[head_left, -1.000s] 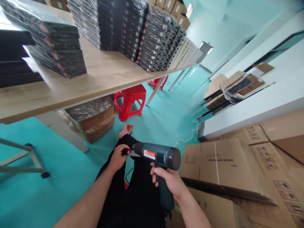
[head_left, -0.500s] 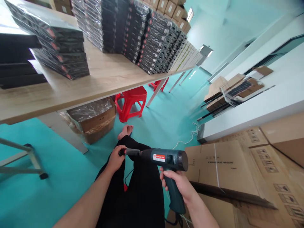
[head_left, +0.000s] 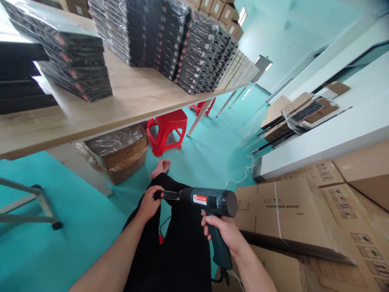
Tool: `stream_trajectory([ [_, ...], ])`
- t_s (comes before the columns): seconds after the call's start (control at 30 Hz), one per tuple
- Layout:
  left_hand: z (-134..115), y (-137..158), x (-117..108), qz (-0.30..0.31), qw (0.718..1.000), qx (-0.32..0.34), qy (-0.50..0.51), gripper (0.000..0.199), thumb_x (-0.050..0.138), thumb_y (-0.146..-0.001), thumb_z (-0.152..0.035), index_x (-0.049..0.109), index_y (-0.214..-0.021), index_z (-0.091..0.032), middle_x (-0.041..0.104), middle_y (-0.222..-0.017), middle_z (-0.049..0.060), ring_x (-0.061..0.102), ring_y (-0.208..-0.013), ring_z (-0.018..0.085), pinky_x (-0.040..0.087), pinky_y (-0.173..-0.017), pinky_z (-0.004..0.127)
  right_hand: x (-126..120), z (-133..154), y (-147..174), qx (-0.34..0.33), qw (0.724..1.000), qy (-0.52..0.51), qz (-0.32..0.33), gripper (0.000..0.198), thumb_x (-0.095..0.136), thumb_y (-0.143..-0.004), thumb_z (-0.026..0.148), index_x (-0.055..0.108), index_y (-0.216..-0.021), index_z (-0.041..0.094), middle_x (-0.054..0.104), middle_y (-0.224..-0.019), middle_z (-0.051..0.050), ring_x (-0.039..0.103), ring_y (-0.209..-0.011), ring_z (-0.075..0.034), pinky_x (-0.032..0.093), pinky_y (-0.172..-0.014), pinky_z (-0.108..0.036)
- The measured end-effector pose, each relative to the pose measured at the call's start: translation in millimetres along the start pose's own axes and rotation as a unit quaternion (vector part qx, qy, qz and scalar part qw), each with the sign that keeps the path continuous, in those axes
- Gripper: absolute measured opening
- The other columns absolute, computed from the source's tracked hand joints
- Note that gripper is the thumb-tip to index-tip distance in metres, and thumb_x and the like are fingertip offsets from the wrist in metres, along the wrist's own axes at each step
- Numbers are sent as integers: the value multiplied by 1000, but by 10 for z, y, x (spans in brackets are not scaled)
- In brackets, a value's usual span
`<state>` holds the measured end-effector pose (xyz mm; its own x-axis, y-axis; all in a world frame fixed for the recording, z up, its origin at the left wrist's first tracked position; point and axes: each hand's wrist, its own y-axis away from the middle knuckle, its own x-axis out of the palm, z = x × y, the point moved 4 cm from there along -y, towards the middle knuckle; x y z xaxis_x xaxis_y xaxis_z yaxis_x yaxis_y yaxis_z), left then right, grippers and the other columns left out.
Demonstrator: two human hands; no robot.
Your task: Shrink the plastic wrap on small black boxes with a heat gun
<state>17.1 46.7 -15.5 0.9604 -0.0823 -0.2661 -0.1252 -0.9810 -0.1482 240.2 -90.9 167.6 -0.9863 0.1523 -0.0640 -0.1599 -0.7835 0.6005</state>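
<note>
My right hand [head_left: 223, 229] is wrapped round the handle of a dark green heat gun [head_left: 217, 202] with an orange-and-white label. The gun lies level above my lap, its nozzle pointing left. My left hand [head_left: 150, 205] grips the end of a slim black box [head_left: 171, 195] with a shiny side and a red mark by the fingers. The nozzle is right at the box's other end; whether they touch I cannot tell. A dark cord [head_left: 224, 275] hangs from the gun's handle.
A wooden table [head_left: 133, 91] carries stacks of film-wrapped black boxes [head_left: 82, 77]. Below are a red stool [head_left: 167, 129] and an open carton [head_left: 127, 160]. Large cartons [head_left: 279, 211] stand close on my right. A metal stool frame [head_left: 27, 219] is at left, and white cable [head_left: 251, 164] lies on the floor.
The heat gun has shifted slightly left, its nozzle coming closer along the black box. My left hand has barely moved, and both hands keep their hold.
</note>
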Motion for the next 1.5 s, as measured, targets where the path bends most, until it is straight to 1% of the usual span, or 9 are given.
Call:
stream_trajectory([
  [0.17,-4,-15,20,10,1000,-1,-7,34,55,-67,-10,66,-97,-23,63,-109,6,56,-107,24,38,-100,41,332,21,32,-18,996,-11,90,32,68,-75,32,68,-101,13,68,-84,-7,61,-63,-14,50,-56,-26],
  [0.33,34,-4,-37,-16,999,-30,31,37,54,-65,-9,67,-96,-23,64,-108,6,57,-107,24,38,-100,41,170,26,-41,-12,1000,9,-20,32,67,-76,34,68,-98,12,66,-74,-5,60,-59,-14,50,-54,-26],
  [0.5,80,-4,-27,-22,997,-49,61,37,54,-65,-10,67,-97,-23,65,-106,5,58,-106,25,38,-100,41,-10,-3,-3,-3,999,-37,20,32,66,-77,33,65,-101,12,67,-81,-6,61,-61,-15,49,-51,-25],
  [0.9,50,-8,-32,-18,999,-25,27,33,53,-68,-12,65,-98,-22,64,-107,6,58,-105,22,40,-98,39,-60,-18,-18,-16,1000,-15,-16,32,65,-78,35,65,-100,12,67,-80,-6,60,-61,-15,50,-54,-27],
  [1.03,34,-11,-20,-9,999,-28,25,33,53,-68,-12,65,-97,-22,64,-107,6,58,-106,22,40,-99,39,12,-46,18,5,999,-10,43,33,65,-78,34,66,-103,13,67,-84,-7,61,-63,-15,49,-55,-26],
  [1.2,20,-7,6,5,1000,-16,13,34,52,-67,-10,65,-96,-22,63,-108,6,57,-106,22,40,-98,40,45,-27,19,-17,1000,9,-15,32,64,-79,35,65,-102,12,66,-79,-6,60,-62,-15,50,-56,-27],
  [1.27,11,-5,14,13,1000,-13,10,33,52,-67,-11,66,-95,-22,62,-109,6,56,-107,23,39,-99,41,149,-21,33,2,1000,11,17,32,65,-78,33,66,-101,12,67,-79,-7,60,-60,-15,49,-55,-27],
  [1.37,10,-4,4,4,999,-43,31,32,55,-66,-14,66,-95,-22,63,-108,5,56,-106,24,38,-99,41,349,23,53,2,996,-8,91,33,68,-75,32,68,-102,12,68,-82,-7,61,-61,-14,50,-56,-26],
  [1.5,90,44,-16,-22,966,-167,198,36,54,-59,-13,65,-92,-22,66,-90,2,60,-89,22,46,-83,35,240,98,-14,-32,999,-40,4,33,68,-75,34,68,-99,13,67,-79,-6,60,-61,-14,50,-54,-26],
])
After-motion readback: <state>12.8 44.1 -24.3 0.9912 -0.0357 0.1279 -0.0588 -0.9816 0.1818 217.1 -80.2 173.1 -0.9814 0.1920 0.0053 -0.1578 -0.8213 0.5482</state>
